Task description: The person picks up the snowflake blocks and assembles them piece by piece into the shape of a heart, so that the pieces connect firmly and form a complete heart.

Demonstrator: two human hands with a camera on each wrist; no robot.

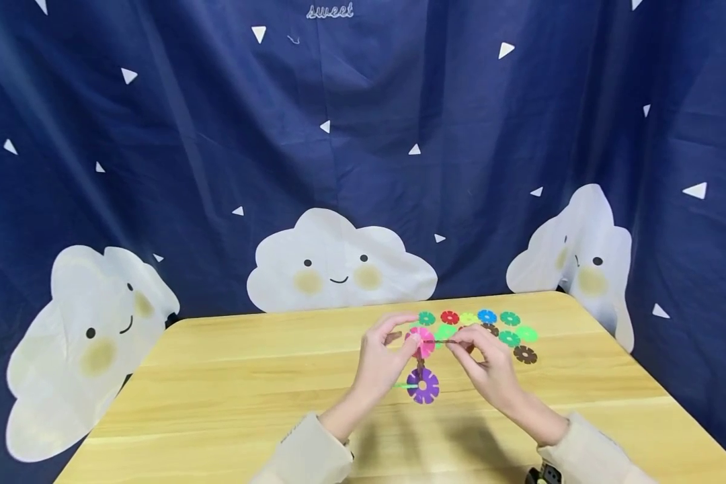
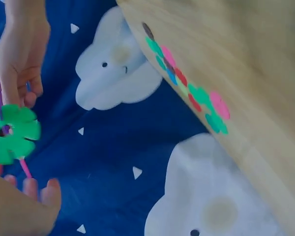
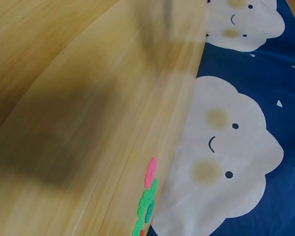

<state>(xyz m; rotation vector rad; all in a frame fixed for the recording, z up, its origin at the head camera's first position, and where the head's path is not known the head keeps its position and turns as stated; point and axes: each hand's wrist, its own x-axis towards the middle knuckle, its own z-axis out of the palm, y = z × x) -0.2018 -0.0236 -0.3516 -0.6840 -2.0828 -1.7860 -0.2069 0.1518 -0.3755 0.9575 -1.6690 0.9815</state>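
Just above the table, my left hand (image 1: 382,355) pinches a pink notched disc (image 1: 425,334) between thumb and fingers. Thumb and fingertips of my right hand (image 1: 490,370) grip a brown notched disc (image 1: 441,341), seen edge-on against the pink one. A purple notched disc (image 1: 429,394) hangs below, linked through a dark piece (image 1: 420,365). From the purple disc a green disc (image 1: 402,386) sticks out to the left, edge-on in the head view. That green disc faces the left wrist camera, slotted with the purple one. Neither hand shows in the right wrist view.
Several loose notched discs lie beyond my hands toward the table's back, among them a blue disc (image 1: 487,316), a red disc (image 1: 450,317) and a brown disc (image 1: 525,354). The wooden table (image 1: 230,390) ends at a dark blue curtain (image 1: 363,154) with cloud faces.
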